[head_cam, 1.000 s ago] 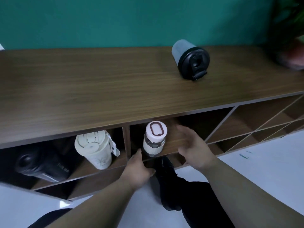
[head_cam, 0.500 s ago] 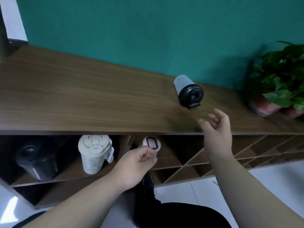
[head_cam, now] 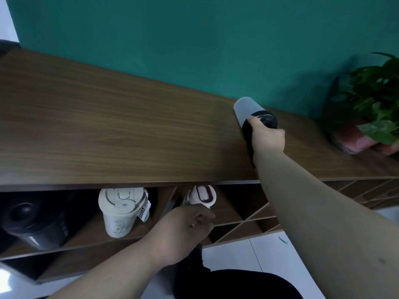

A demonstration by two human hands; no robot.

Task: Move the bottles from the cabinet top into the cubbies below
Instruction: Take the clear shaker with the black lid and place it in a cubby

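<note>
A grey bottle with a black lid (head_cam: 248,108) stands on the wooden cabinet top (head_cam: 121,130) near the green wall. My right hand (head_cam: 266,137) is wrapped around its black lid. In the cubbies under the top stand a black bottle (head_cam: 32,221) at the left, a cream coffee cup (head_cam: 122,210) beside it, and a clear bottle with a pink lid (head_cam: 201,194) in the neighbouring cubby. My left hand (head_cam: 185,231) hovers in front of the pink-lidded bottle with its fingers curled and holds nothing.
A potted green plant (head_cam: 371,117) stands on the cabinet top at the far right, close to the grey bottle. More cubbies (head_cam: 244,214) with slanted dividers run to the right under the top. White floor tiles (head_cam: 265,255) lie below.
My right hand rose from the cubby, reached across the cabinet top and closed on the grey bottle's lid. My left hand stayed low in front of the pink-lidded bottle.
</note>
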